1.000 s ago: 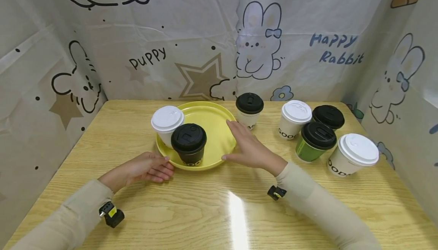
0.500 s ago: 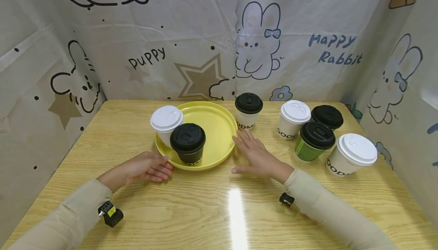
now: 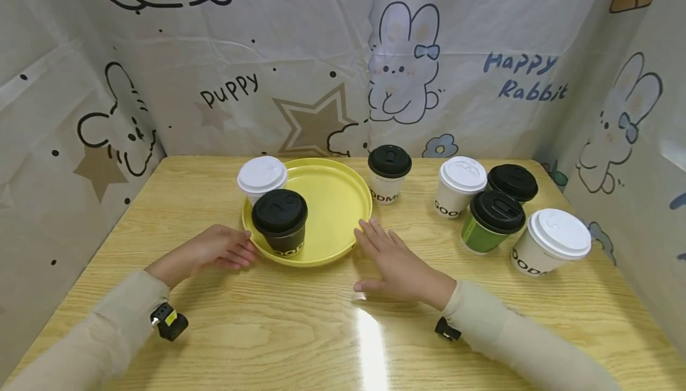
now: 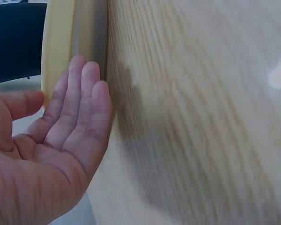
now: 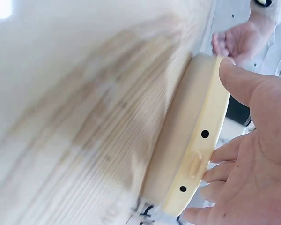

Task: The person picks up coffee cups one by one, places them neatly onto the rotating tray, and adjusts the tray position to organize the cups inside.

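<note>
A round yellow plate lies on the table. Toward its left side stand two lidded paper cups, a white-lidded cup behind and a dark cup with a black lid in front. My left hand is at the plate's front-left edge; in the left wrist view its fingers run fairly straight along the outer wall, with the thumb beside the rim. On the opposite side my right hand has its fingers spread, fingertips at the right rim. The right wrist view shows its thumb over the rim too.
Behind the plate's right side is a black-lidded white cup. Farther right stand a white cup, a green cup, another black-lidded cup and a larger white cup. Printed sheets wall the table's back and sides.
The plate has turned clockwise in place: the dark cup has shifted left, the white-lidded one farther back. My left hand moved left and back; my right drew off the rim, then came to it nearer the front.
</note>
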